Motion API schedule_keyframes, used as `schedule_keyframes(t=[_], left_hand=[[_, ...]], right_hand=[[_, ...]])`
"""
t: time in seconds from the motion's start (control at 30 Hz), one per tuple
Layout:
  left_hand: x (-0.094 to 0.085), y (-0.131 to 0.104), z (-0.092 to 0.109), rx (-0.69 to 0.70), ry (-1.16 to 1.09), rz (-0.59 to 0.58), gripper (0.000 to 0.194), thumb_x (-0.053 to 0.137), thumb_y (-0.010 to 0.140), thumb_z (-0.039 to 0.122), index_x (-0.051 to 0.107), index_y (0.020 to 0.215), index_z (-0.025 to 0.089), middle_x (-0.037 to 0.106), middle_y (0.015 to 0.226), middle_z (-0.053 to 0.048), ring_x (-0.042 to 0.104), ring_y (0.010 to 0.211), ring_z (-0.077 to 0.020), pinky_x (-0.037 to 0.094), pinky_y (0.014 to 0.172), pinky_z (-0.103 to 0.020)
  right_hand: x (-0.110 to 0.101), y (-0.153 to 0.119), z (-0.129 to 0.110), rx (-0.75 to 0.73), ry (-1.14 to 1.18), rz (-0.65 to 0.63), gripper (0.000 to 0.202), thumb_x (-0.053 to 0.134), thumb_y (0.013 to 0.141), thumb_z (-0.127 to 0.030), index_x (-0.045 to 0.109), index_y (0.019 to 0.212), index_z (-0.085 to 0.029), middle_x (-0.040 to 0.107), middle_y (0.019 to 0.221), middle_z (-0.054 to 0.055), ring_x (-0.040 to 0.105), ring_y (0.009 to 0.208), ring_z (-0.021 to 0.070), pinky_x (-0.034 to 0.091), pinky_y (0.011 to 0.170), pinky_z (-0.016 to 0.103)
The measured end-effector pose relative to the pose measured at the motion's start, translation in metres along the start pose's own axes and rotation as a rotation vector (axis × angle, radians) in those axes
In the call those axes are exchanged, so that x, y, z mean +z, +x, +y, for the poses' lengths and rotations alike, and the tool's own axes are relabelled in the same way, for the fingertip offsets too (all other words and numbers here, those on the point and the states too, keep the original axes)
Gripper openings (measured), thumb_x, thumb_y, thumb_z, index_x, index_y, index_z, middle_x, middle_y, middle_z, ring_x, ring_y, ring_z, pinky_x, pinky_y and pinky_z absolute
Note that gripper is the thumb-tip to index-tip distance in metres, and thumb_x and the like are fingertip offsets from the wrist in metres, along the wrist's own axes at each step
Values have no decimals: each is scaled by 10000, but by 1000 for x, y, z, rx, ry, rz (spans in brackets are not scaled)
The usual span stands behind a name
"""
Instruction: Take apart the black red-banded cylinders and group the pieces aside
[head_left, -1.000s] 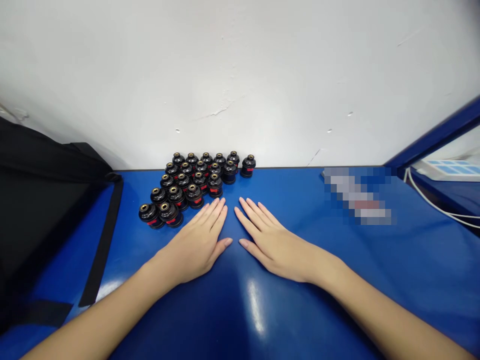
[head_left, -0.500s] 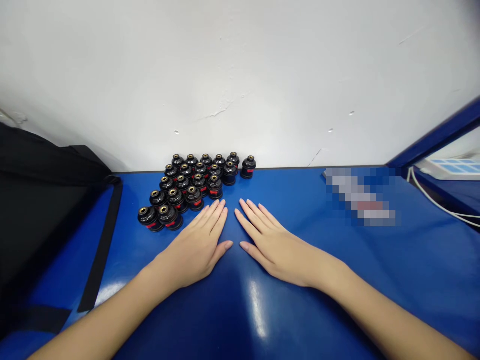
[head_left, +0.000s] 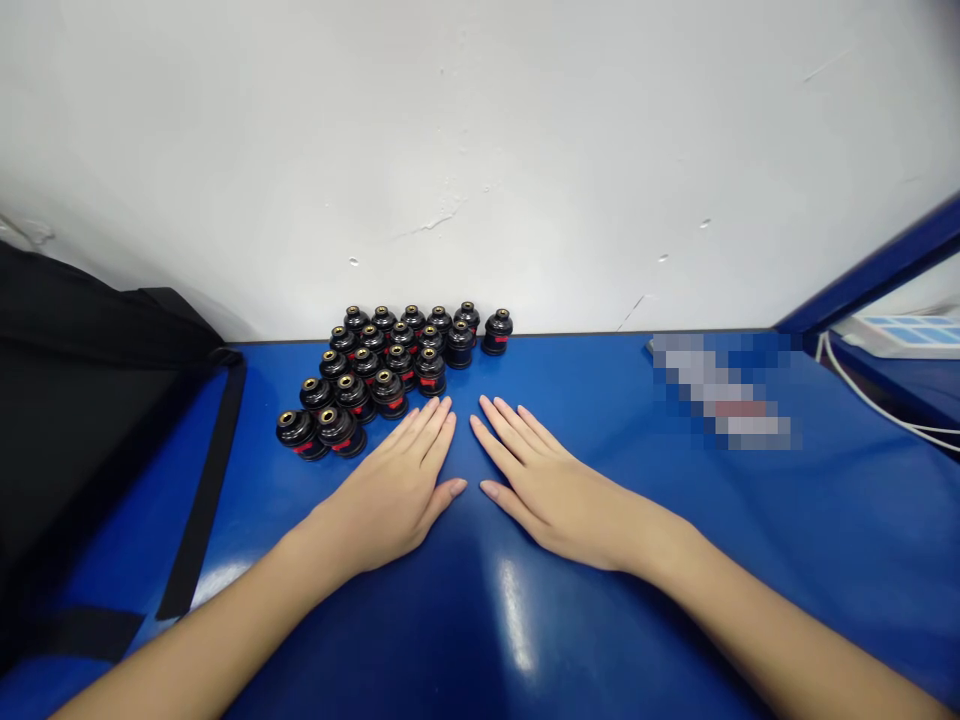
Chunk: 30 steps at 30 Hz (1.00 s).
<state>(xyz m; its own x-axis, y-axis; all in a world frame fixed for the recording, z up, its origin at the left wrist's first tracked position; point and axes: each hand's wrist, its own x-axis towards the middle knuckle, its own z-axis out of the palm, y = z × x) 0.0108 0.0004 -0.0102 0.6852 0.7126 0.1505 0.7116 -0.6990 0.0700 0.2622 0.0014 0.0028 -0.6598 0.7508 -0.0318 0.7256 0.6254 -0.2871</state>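
Note:
Both hands lie palm down on a glossy blue tabletop [head_left: 600, 640], holding nothing. My left hand [head_left: 401, 485] rests with straight fingers just in front of a cluster of black rounded parts [head_left: 390, 394], which have brass-coloured centres on top and red marks on several sides. Its fingertips are close to the front parts of the cluster; I cannot tell whether they touch. Across a narrow gap, my right hand [head_left: 559, 495] lies flat with its thumb spread. One black part [head_left: 498, 333] stands a little apart at the cluster's right end, by the wall.
A black bag [head_left: 82, 420] with straps occupies the left side. Behind the table rises a white wall [head_left: 480, 150]. At right lie a blurred-out flat item [head_left: 720, 395], a blue frame bar [head_left: 870, 270], a white and blue object [head_left: 907, 335] and white cables [head_left: 862, 395].

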Motion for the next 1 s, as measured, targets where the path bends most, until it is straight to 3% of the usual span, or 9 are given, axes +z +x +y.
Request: schedule_keyframes(t=[0.23,0.33,0.5,0.57,0.7,0.77,0.83,1.0], left_hand=[[0,0,0,-5,-25,-2,685,314,1140,488,304,1647,29,262,1744,-255,230,1647,-324,297,1347,-504],[1,0,0,-3,-27,11,677,324,1140,482,295,1652,40,265,1745,-250,226,1650,-320,291,1349,-500],[0,0,1,-5,-27,23,678,338,1138,482,286,1658,50,274,1743,-242,217,1651,-321,288,1350,-500],[0,1,1,-2,-16,13,679,329,1140,483,301,1648,34,281,1738,-251,220,1649,-324,288,1350,-503],[-1,1,1,-4,-1,-4,692,312,1142,490,303,1641,10,272,1737,-262,219,1647,-328,288,1349,-507],[-2,1,1,-7,-12,-5,690,314,1141,495,299,1645,23,265,1741,-255,214,1648,-325,288,1349,-509],[-2,1,0,-8,-23,-11,692,312,1140,500,299,1646,28,260,1742,-254,215,1647,-326,291,1348,-513],[-1,1,0,-12,-33,-15,699,308,1138,510,299,1646,29,264,1740,-256,223,1645,-326,295,1346,-520]], right_hand=[[4,-1,2,-39,4,61,691,373,1122,-452,246,1713,-118,132,1779,189,100,1653,348,228,1333,601],[0,-2,1,-31,-2,57,697,392,1116,-452,279,1701,-90,165,1773,211,146,1650,361,259,1326,597],[-17,2,6,-9,-9,130,645,403,1116,-467,441,1628,-75,442,1682,229,457,1549,358,404,1279,543],[-23,11,14,29,1,235,589,394,1118,-440,512,1571,-83,530,1608,220,558,1464,337,470,1237,521],[-33,41,40,80,-14,448,562,463,1074,-349,481,1571,-87,499,1601,231,525,1473,360,453,1240,550],[-38,59,54,81,-69,493,601,472,1048,-301,424,1607,-86,427,1652,241,469,1504,400,416,1248,604],[-42,73,64,92,-87,512,607,486,1025,-277,429,1602,-97,462,1617,247,493,1468,424,413,1228,645],[-48,85,69,55,-54,516,479,514,1016,-251,534,1472,-107,609,1423,223,620,1306,360,499,1160,550]])
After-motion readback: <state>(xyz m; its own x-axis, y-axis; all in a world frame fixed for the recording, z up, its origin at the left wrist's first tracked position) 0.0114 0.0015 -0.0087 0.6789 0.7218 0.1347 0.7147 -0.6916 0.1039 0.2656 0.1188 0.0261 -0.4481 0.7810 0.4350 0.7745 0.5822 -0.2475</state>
